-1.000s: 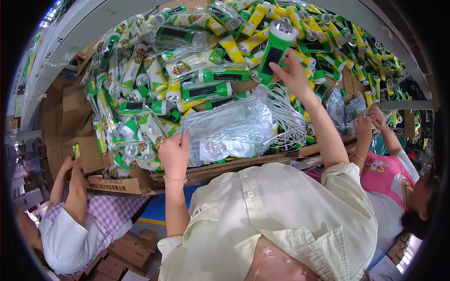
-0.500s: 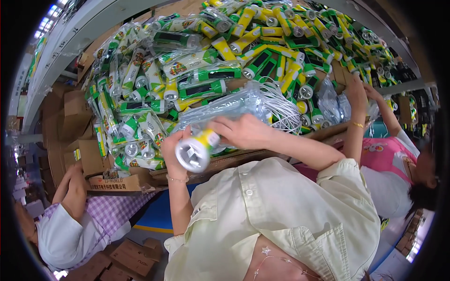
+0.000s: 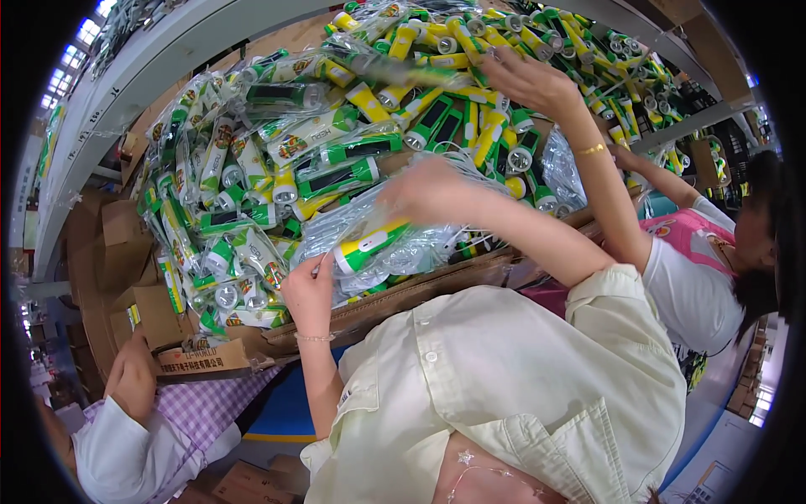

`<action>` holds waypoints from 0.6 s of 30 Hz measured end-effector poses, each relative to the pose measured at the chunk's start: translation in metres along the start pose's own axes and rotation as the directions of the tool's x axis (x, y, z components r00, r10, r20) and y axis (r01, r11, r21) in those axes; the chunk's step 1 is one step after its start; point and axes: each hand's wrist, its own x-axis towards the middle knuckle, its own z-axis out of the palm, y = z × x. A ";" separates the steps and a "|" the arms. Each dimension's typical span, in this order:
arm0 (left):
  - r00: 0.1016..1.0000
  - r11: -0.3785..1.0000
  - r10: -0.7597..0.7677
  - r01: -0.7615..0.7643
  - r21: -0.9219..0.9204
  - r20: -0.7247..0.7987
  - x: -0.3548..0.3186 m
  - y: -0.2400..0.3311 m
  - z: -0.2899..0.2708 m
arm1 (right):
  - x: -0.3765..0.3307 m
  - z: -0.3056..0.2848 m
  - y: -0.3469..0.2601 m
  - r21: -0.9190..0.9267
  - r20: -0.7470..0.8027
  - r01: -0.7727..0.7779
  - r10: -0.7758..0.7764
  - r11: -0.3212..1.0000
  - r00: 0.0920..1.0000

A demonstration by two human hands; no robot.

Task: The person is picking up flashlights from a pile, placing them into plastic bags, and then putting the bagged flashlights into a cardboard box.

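Observation:
A yellow and green flashlight (image 3: 369, 247) with a white head lies slantwise between my hands, its head toward the left one. My left hand (image 3: 307, 294) is closed beside that head, thumb and fingertips pinching the edge of a clear plastic bag (image 3: 342, 290). Over the flashlight's other end is my right hand (image 3: 424, 193), its fingers smeared by motion, so I cannot tell its grip. Beneath both hands is a stack of clear plastic bags (image 3: 441, 244). White cords (image 3: 470, 164) lie just beyond the right hand.
A large heap of bagged flashlights (image 3: 315, 143) and loose flashlights (image 3: 495, 139) fills the cardboard-edged bin (image 3: 403, 298). At the right a co-worker's hand (image 3: 533, 84) reaches over it, near a blurred bagged flashlight (image 3: 403, 69). Another co-worker's hand (image 3: 133, 370) is at the left.
The flashlight has turned from facing me to lying sideways. My right hand has shifted slightly up. The right co-worker's hand has swung out over the heap, and a blurred bagged flashlight appears there.

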 end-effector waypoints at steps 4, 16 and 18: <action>1.000 1.000 0.001 -0.001 0.006 0.014 -0.002 -0.005 0.005 | 0.005 -0.008 0.117 -0.084 -0.155 -0.362 0.346 0.928 0.925; 0.986 0.987 -0.137 0.144 -0.074 0.099 0.003 0.007 -0.004 | -0.014 -0.092 0.054 0.508 -0.228 -0.274 0.434 0.817 0.872; 0.984 0.986 -0.145 0.152 -0.065 0.102 0.004 0.007 -0.003 | -0.016 -0.094 0.022 0.561 -0.312 -0.176 0.404 0.809 0.860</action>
